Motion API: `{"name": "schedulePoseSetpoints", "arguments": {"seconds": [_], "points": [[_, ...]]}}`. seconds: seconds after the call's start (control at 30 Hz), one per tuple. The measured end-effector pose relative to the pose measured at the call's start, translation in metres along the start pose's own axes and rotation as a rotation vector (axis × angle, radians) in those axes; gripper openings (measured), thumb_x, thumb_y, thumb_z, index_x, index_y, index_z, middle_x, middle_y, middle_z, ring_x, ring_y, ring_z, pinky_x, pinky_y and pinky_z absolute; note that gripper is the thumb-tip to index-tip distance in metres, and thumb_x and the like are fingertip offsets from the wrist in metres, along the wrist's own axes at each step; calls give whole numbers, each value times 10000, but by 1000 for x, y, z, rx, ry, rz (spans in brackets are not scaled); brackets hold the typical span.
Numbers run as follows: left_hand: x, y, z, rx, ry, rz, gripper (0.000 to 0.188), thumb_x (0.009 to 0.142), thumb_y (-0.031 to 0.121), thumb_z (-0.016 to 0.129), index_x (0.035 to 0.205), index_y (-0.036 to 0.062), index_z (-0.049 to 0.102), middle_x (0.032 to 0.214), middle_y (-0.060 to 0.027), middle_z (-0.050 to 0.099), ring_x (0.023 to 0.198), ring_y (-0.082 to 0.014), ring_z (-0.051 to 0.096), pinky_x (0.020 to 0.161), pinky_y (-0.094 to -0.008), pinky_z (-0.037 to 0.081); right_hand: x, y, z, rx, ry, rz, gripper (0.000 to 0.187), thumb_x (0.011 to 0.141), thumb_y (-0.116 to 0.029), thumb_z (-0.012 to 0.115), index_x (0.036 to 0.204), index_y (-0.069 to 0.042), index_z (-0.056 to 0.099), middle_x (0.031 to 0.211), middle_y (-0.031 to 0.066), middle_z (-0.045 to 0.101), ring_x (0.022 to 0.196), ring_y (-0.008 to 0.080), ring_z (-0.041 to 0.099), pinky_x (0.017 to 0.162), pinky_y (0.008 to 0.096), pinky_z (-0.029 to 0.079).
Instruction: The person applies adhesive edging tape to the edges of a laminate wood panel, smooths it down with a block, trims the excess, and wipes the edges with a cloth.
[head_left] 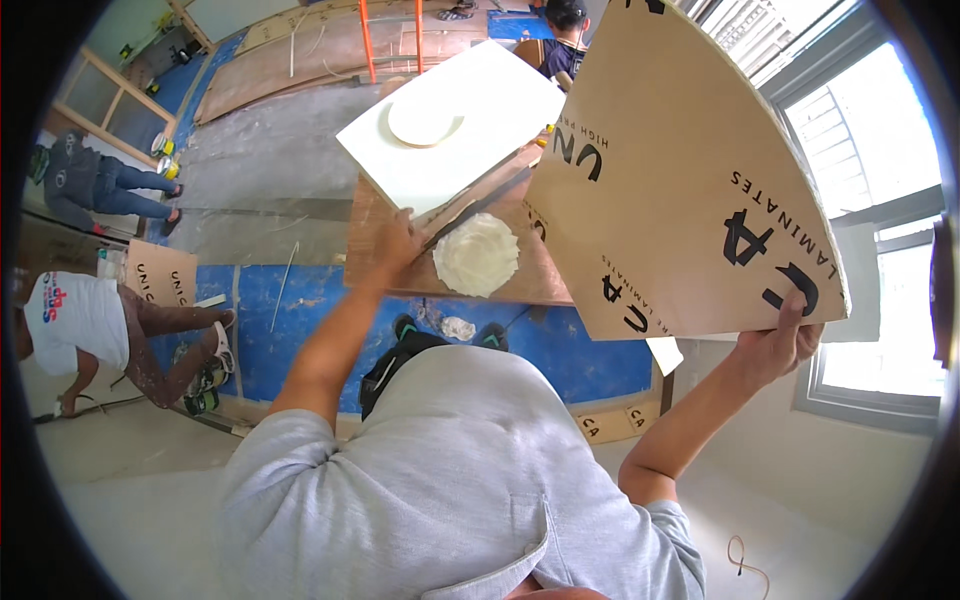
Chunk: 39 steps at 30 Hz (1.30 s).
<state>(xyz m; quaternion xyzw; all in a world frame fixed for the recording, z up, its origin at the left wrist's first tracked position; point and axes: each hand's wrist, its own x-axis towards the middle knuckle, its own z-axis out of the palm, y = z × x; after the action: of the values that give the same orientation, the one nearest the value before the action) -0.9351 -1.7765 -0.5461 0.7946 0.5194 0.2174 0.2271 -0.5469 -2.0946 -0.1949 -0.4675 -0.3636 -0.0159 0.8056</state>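
Through the head view I see the right hand [782, 345] closed on the lower right corner of a large brown-backed sheet [680, 190], thumb laid over the printed face and the other fingers bent at the edge. That sheet rises tilted from the hand, reaching up and to the left, with one long curved edge on the window side. I make out the window [865, 135] above and to the right of this hand.

The left hand [400, 243] is stretched forward over the worktable [362, 255], at the near corner of a white board [490, 105]. From here I can't tell how far its fingers are spread, and it is hard to see whether they press on the board or only rest beside it. On the board, ahead of that hand, I see a round white coil [425, 120]. A long dark strip [500, 195] runs away from the hand to the right along the board's edge. Just right of the hand sits a round, ruffled whitish bundle [477, 255].

Well left of the left hand, I see a co-worker in a white shirt [78, 318] bending over, and blue floor covering [310, 335] lies below the table.
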Motion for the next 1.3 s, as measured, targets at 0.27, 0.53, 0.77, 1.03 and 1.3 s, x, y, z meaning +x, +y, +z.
{"name": "schedulePoseSetpoints", "arguments": {"seconds": [0.27,0.53,0.77,1.03,1.3], "points": [[107,-18,-11,188,144,276,336,842,128,778,1159,43,705,1152,-142,658,1068,-374,639,918,-470,534,-4,14,-34,-10,57,-10,314,925,-46,735,1195,92,653,1140,201,723,996,283,740,858,417,663],[200,-57,24,359,-46,349,548,878,276,766,1368,78,620,1332,-137,618,1325,-368,490,1114,-572,386,-32,19,-65,-143,115,15,374,994,-63,699,1324,57,569,1231,156,686,1111,230,680,991,394,564],[246,-45,26,356,-201,459,267,846,264,800,1063,134,712,1171,-79,665,1201,-329,549,1039,-532,378,-56,-7,-21,-173,302,15,349,994,-26,684,1325,8,575,1240,90,682,1153,174,642,1035,340,500],[290,-23,-1,137,-184,484,123,952,193,692,990,76,677,969,-175,728,970,-361,689,916,-517,461,-53,3,-13,-113,259,-48,432,964,-27,727,1364,8,568,1183,70,709,1068,161,672,949,317,548],[303,173,-230,-672,-450,553,384,990,158,732,1327,-6,650,1100,-65,716,904,-149,661,807,-262,529,-45,-32,20,-76,245,-121,571,947,-23,737,1474,4,519,1211,71,695,1116,136,647,986,302,526]]}}
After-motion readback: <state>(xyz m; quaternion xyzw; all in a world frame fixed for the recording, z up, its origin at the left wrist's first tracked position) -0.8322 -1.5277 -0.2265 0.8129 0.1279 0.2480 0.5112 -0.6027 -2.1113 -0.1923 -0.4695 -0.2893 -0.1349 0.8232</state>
